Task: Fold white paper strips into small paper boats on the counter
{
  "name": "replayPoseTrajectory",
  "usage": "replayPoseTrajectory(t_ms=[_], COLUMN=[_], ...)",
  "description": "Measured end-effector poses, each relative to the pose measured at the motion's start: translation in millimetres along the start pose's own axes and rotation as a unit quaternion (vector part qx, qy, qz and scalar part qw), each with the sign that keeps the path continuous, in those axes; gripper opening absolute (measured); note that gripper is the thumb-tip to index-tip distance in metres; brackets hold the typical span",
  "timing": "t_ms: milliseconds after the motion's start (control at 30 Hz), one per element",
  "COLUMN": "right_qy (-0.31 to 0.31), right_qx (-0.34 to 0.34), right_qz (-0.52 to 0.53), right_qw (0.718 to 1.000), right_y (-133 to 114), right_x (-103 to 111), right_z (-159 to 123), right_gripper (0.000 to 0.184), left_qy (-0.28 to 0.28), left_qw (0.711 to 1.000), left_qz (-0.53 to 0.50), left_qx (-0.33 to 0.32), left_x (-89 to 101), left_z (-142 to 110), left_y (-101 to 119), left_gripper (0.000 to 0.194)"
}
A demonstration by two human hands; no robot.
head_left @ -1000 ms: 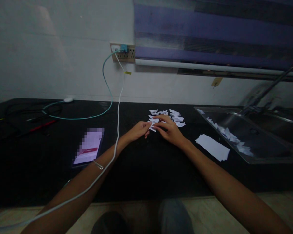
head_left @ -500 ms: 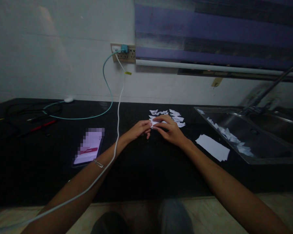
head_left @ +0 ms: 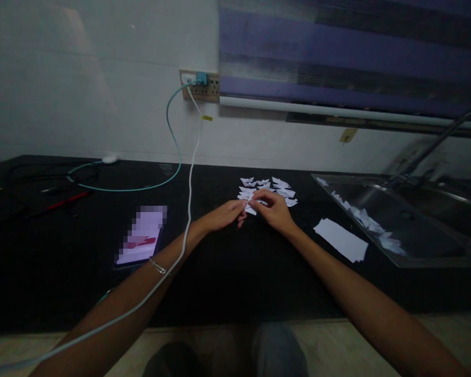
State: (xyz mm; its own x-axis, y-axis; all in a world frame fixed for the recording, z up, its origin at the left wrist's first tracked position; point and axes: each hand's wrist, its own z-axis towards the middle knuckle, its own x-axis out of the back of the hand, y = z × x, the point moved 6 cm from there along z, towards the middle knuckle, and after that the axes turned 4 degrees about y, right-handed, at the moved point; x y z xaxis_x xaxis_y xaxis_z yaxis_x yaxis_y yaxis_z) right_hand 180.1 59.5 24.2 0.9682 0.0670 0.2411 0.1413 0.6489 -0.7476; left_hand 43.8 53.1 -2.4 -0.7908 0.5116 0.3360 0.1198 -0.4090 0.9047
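Double-bowl sink (head_left: 419,230): landmark. Folded white paper piece (head_left: 250,210), one: left of the sink, pinched between thumb and fingers of left hand (head_left: 228,213) and right hand (head_left: 273,210). Paper boats (head_left: 281,184), several: left of the sink. Paper slips (head_left: 340,240), one stack: just left of the sink. Smartphone (head_left: 140,242), screen lit: well left of the sink.

There're 2 hands (head_left: 272,211), 1 ph. (head_left: 141,246), 1 paper pile (head_left: 341,240), 1 faucet (head_left: 427,149) & boats (head_left: 286,193), ct. unclear.
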Motion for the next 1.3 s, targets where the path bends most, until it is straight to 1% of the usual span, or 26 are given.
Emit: replayPoseTrajectory(t_ms=[100, 233, 333, 433, 467, 533, 700, 867, 967, 1067, 1133, 1200, 1267, 1300], right_qy=[0.011, 0.022, 0.037, 0.019, 0.01, 0.004, 0.055, 0.072, 0.077, 0.057, 0.055, 0.074, 0.086, 0.08], right_qx=[-0.009, -0.053, -0.11, -0.181, -0.197, -0.211, -0.19, -0.179, -0.179, -0.176, -0.172, -0.155, -0.112, -0.082], right_qz=[0.018, 0.048, 0.11, 0.166, 0.172, 0.165, 0.112, 0.08, 0.101, 0.128, 0.117, 0.081, 0.041, 0.022], right_qw=[1.0, 0.997, 0.987, 0.969, 0.965, 0.963, 0.974, 0.978, 0.976, 0.974, 0.977, 0.982, 0.989, 0.993], right_y=[1.6, 10.2, 19.5, 26.4, 27.0, 26.3, 24.8, 30.5, 30.6, 27.8, 27.1, 26.2, 21.8, 17.9], right_x=[0.5, -1.7, -4.2, -9.8, -11.4, -11.8, -2.7, 2.3, 1.8, -1.7, -0.8, 4.0, 8.0, 8.1], right_z=[0.9, 0.4, -1.7, -5.2, -6.1, -6.5, -2.9, -0.6, -0.5, -0.3, -0.2, 0.0, 0.0, -0.1], right_gripper=[0.012, 0.018, 0.031, 0.048, 0.051, 0.051, 0.043, 0.04, 0.041, 0.045, 0.041, 0.032, 0.021, 0.015], left_qy=[0.013, 0.033, 0.066, 0.094, 0.097, 0.098, 0.099, 0.114, 0.14, 0.182, 0.195, 0.186, 0.157, 0.143], left_qw=[0.999, 0.995, 0.987, 0.981, 0.98, 0.981, 0.986, 0.987, 0.984, 0.978, 0.977, 0.981, 0.985, 0.986], left_qz=[0.04, 0.098, 0.142, 0.173, 0.176, 0.169, 0.132, 0.107, 0.102, 0.1, 0.082, 0.044, -0.002, -0.021], left_qx=[0.005, 0.015, 0.018, 0.008, 0.003, -0.001, 0.013, 0.03, 0.033, 0.029, 0.032, 0.047, 0.071, 0.085], left_x=[-0.2, 0.3, 3.0, 5.3, 5.4, 5.3, 3.9, 1.1, 1.7, 7.0, 10.1, 11.0, 9.8, 9.1], left_z=[-1.2, -3.1, -4.5, -5.9, -6.2, -6.5, -5.7, -2.1, -0.6, -1.1, -1.0, 0.5, 3.3, 4.6], left_y=[3.6, 7.3, 12.1, 18.4, 20.0, 21.0, 17.2, 10.7, 6.3, 3.4, 1.8, -0.3, -2.9, -4.2], left_gripper=[0.037, 0.035, 0.034, 0.032, 0.032, 0.033, 0.036, 0.034, 0.033, 0.036, 0.038, 0.041, 0.047, 0.052])
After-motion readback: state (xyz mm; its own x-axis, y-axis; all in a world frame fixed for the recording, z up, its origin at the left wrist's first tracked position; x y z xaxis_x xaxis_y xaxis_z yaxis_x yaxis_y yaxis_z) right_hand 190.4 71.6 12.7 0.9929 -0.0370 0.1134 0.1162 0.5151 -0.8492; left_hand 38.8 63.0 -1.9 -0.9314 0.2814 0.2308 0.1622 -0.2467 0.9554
